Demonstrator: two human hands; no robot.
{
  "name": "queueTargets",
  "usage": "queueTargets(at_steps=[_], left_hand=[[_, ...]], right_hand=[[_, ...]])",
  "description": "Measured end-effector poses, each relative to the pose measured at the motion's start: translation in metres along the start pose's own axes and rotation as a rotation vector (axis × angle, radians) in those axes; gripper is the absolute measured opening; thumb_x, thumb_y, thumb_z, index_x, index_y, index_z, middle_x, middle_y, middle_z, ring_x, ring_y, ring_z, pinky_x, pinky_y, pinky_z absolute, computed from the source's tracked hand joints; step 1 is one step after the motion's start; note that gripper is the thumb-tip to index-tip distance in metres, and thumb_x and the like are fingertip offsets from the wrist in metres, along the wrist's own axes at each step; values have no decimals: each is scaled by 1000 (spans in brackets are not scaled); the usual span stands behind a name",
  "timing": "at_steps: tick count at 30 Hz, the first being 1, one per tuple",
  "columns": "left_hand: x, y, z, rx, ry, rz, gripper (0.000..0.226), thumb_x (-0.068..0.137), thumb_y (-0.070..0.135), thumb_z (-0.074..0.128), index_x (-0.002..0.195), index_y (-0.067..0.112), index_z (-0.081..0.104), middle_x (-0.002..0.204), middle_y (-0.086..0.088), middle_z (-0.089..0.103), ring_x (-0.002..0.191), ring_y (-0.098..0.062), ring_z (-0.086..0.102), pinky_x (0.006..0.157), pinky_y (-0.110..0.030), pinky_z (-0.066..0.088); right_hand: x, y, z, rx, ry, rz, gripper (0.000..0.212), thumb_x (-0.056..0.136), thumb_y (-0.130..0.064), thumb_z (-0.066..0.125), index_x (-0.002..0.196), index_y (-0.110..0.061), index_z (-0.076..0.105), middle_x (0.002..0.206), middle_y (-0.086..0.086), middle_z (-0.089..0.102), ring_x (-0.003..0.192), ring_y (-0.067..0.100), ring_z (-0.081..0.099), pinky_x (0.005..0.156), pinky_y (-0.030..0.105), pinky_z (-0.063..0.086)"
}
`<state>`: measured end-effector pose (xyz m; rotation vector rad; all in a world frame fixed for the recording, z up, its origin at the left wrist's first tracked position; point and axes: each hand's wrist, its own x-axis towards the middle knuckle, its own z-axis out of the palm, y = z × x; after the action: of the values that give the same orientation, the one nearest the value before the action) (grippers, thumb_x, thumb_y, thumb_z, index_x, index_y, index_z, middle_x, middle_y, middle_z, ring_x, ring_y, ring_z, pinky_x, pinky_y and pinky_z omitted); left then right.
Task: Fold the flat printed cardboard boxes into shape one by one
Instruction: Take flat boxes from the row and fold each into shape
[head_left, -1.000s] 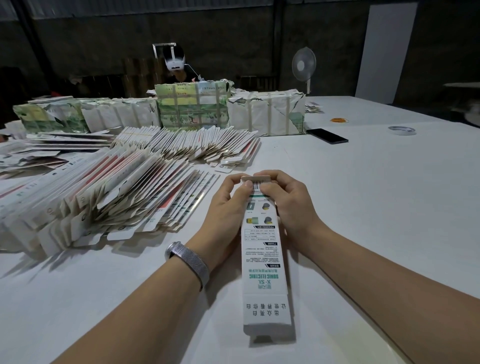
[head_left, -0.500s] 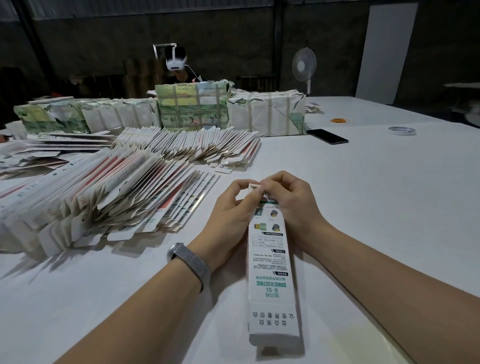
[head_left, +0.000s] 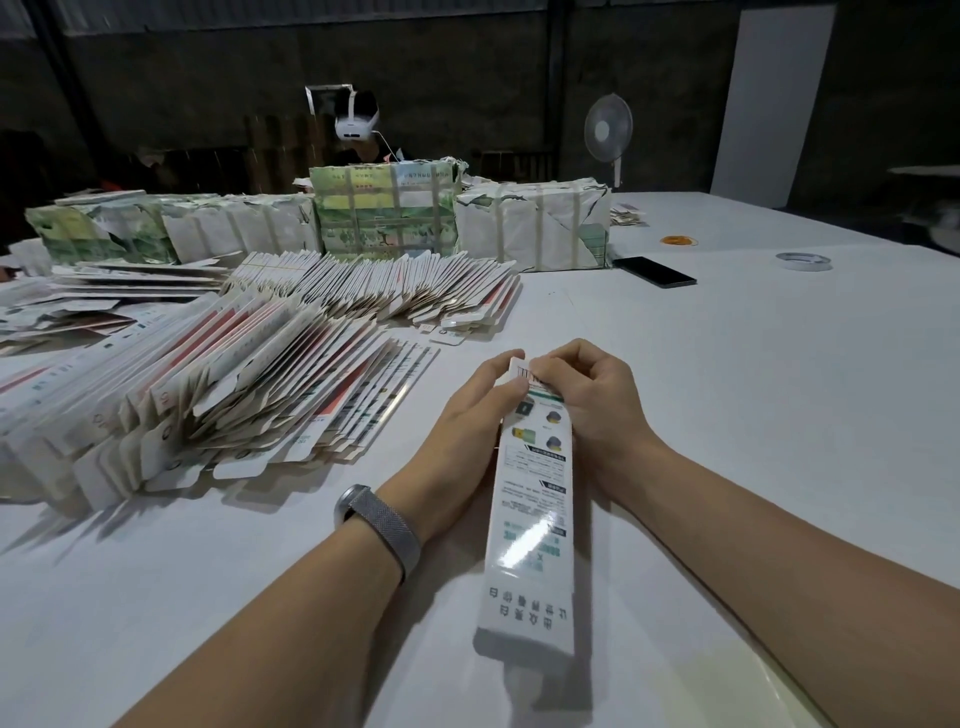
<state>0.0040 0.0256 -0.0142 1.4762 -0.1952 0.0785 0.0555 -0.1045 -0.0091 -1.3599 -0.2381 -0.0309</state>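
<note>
A long narrow white printed box (head_left: 532, 525) lies lengthwise in front of me, its near end lifted slightly off the white table (head_left: 753, 395). My left hand (head_left: 475, 410) grips its far end from the left side. My right hand (head_left: 592, 405) holds the same end from the right, with fingers curled over the barcode flap at the top. Two long fanned rows of flat printed boxes (head_left: 218, 395) lie to the left.
Wrapped bundles of box stock (head_left: 384, 213) stand along the back, and a person wearing a white headset (head_left: 358, 124) sits behind them. A black phone (head_left: 653, 271), a tape roll (head_left: 803, 261), orange rubber bands (head_left: 679, 240) and a standing fan (head_left: 608, 127) are at the right rear.
The box has tilted and slid a little nearer, and my fingers have shifted on the far-end flap, with the barcode flap showing again under my right fingers.
</note>
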Motion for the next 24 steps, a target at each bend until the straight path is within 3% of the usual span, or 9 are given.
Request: queueTargets(at_steps=[2, 8, 18, 24], left_hand=[[0, 0, 1, 35, 2, -1, 51, 89, 37, 54, 139, 29, 51, 102, -5, 75, 88, -17, 71, 75, -29, 54], [5, 0, 0, -7, 41, -25, 42, 107, 16, 44, 147, 30, 47, 112, 3, 75, 100, -15, 71, 84, -28, 55], [4, 1, -1, 22, 18, -51, 40, 106, 15, 44, 141, 32, 50, 103, 7, 77, 96, -11, 70, 78, -21, 56], [4, 3, -2, 73, 13, -44, 43, 107, 16, 44, 146, 32, 47, 102, 9, 77, 93, -9, 71, 77, -20, 55]], right_hand=[[0, -1, 0, 29, -20, 31, 25, 91, -4, 64, 69, -12, 58, 65, 9, 63, 62, 29, 65, 61, 35, 52], [0, -1, 4, -14, -93, 10, 22, 96, -4, 54, 76, -11, 61, 66, 7, 63, 56, 18, 60, 52, 24, 49], [3, 1, -1, -36, -57, 5, 28, 92, 0, 59, 68, -13, 64, 66, 9, 64, 60, 24, 59, 63, 33, 50], [2, 1, -1, -44, -82, 27, 26, 93, -6, 62, 68, -15, 61, 62, 4, 65, 53, 19, 63, 55, 31, 51]])
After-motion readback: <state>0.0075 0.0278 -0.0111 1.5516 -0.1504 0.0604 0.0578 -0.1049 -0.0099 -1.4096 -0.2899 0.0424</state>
